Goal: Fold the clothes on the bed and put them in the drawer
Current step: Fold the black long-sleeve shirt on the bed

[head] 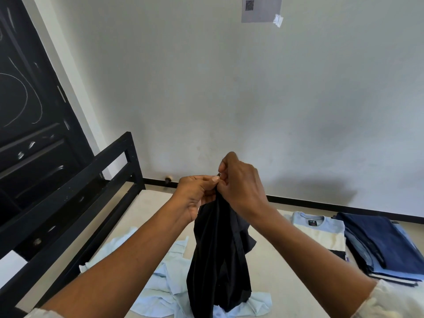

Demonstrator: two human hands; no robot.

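Both hands, left point(197, 193) and right point(241, 187), meet above the bed point(286, 283), each grip clamped on the top of a black garment point(218, 260). It hangs below them over a pale blue shirt point(160, 278). To the right lie 2 folded lots: a striped t-shirt point(321, 235) and a blue stack point(380, 246).

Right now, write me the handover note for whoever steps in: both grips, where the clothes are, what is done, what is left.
Hands: the left grip and the right grip both pinch the top edge of the black garment, side by side, holding it up over the bed.
Unfolded: the light blue shirt lies spread on the bed beneath it.
Done: the striped T-shirt lies folded, with the folded blue stack to its right.
Left: fold the black garment and the light blue shirt, then put everything in the drawer; no drawer can be picked out in this view.
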